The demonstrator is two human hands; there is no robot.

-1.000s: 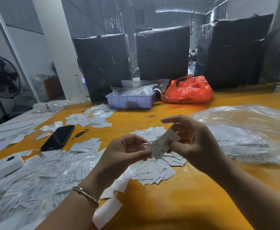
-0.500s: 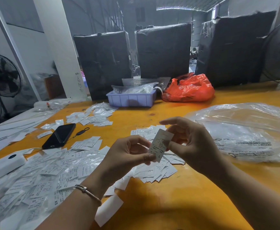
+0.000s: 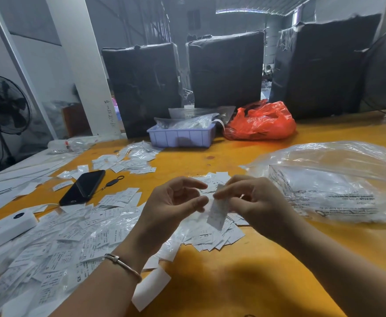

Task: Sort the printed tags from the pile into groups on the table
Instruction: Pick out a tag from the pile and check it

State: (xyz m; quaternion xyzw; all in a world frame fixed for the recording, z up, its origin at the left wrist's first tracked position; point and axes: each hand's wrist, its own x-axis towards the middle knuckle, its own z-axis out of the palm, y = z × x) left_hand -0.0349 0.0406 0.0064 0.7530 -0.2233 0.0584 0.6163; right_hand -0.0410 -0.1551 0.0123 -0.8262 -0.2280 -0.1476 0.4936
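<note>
My right hand (image 3: pixel 256 202) pinches one white printed tag (image 3: pixel 217 213) by its top edge, and the tag hangs down, blurred, over a sorted group of tags (image 3: pixel 210 239) on the yellow table (image 3: pixel 233 282). My left hand (image 3: pixel 173 209) is just left of the tag, thumb and forefinger apart and holding nothing. A large loose pile of tags in clear sleeves (image 3: pixel 50 248) spreads at the left. Smaller groups lie behind my hands (image 3: pixel 214 178), left of them (image 3: pixel 121 199) and farther back (image 3: pixel 130 162).
A black phone (image 3: pixel 84 187) and a white device (image 3: pixel 4 227) lie at the left. A purple tray (image 3: pixel 182 137) and an orange bag (image 3: pixel 260 122) stand at the back before black wrapped boxes (image 3: pixel 226 69). A big clear plastic bag (image 3: pixel 336 184) fills the right.
My left hand has let go of the tag and opened. The tag, held between both hands before, now hangs lower from my right hand alone.
</note>
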